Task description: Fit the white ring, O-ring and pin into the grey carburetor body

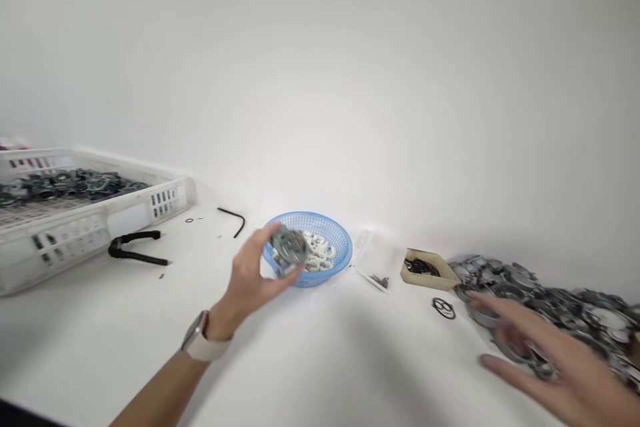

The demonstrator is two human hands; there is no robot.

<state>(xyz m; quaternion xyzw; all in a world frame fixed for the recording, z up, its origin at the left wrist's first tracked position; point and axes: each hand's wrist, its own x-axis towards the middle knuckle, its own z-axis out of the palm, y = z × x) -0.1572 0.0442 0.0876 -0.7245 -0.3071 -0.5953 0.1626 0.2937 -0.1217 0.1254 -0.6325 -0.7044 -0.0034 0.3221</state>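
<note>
My left hand (253,273), a watch at its wrist, grips a round grey metal housing (290,250) between thumb and fingers. This part is held up in front of a blue mesh basket (345,250), which contains small white pieces (320,250). At the right, my right hand (545,353) is blurred by motion, with thumb and forefinger spread apart. It hovers at the near edge of a heap of grey metal parts (515,280). A shiny bit of metal shows between its fingers; whether it touches the hand is unclear.
A white plastic crate (150,203) with many metal parts stands at left. Before it lies a black bent strap-like piece (135,257); a black hex key (235,215) is farther back. A clear bag with pins (380,280), a beige tray (425,280) and black rings (443,308) lie right of centre.
</note>
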